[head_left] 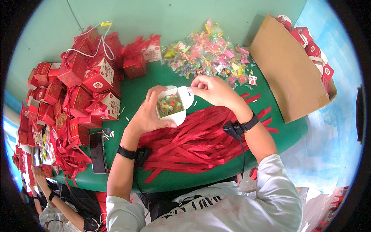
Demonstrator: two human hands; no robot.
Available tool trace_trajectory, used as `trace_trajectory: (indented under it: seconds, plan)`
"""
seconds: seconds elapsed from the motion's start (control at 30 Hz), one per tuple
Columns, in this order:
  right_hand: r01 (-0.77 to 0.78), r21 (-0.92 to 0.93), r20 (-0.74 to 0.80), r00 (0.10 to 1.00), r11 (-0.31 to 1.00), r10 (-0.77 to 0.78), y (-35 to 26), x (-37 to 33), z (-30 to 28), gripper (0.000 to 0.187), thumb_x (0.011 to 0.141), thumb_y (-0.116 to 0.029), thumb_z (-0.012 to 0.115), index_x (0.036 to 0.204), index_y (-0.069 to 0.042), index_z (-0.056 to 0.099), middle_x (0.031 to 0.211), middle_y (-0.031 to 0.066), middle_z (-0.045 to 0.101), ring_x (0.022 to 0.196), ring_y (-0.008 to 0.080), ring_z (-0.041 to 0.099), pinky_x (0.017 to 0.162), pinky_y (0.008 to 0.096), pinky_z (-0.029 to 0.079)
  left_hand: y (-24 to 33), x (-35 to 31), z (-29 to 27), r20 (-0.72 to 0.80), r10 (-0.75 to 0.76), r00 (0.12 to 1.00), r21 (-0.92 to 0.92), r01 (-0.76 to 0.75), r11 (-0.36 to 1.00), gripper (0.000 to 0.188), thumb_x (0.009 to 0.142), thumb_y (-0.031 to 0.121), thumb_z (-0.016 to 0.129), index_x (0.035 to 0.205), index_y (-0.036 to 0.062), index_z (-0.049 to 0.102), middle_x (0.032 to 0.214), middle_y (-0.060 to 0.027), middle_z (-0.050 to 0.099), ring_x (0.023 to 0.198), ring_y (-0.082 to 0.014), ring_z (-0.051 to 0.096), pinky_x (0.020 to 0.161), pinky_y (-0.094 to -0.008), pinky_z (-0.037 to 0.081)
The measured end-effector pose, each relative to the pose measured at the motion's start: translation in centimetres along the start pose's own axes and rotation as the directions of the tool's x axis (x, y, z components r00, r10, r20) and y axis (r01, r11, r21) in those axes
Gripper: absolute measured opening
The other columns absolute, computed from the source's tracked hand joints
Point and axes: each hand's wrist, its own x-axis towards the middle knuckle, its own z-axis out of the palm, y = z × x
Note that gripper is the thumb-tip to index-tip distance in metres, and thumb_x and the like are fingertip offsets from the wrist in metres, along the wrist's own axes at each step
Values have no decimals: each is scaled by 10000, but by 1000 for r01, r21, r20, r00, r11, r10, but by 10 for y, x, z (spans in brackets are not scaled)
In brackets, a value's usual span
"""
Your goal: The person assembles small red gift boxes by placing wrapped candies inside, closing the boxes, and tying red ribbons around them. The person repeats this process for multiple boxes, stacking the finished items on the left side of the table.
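My left hand (pixel 147 112) is wrapped round a small gift box (pixel 174 114), with the thumb along its near side. The box stands open at the top, its rounded white flaps folded outward. Inside lie wrapped candies (pixel 169 105) in green and yellow. My right hand (pixel 212 91) is closed in a pinch at the right-hand flap (pixel 186 97), thumb and forefinger at its edge. Below the box, a thick spread of red ribbons (pixel 193 141) covers the near part of the green table (pixel 154 77).
Finished-looking red gift boxes (pixel 79 100) with ribbons pile up at the left, beside a dark phone (pixel 98 152). Wrapped candies (pixel 208 54) heap at the back. A cardboard carton (pixel 290 69) of red boxes stands at the right. Another person's hand (pixel 38 174) shows at lower left.
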Motion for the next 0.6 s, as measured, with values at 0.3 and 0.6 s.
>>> trace_trajectory:
  seconds: [0.3,0.6]
  plan:
    - [51,-111,124,992,993,-37,11,6,7,365,995,-409,770,1022,-45,769,893,174,782,808,323,763,755,439,576,0,-2,-13,39,-49,998,11,49,999,1458,516,499,1073,1674,62,301,1722,-275,343,1585,-458,384,1284,-524,383]
    - [82,-57,125,989,995,-74,4,3,4,375,1012,-407,763,1021,-33,747,861,167,765,771,304,741,735,429,563,0,1,-6,-202,-43,978,-77,28,997,1010,768,199,966,1600,25,420,1476,-188,626,1364,-370,616,1185,-460,472]
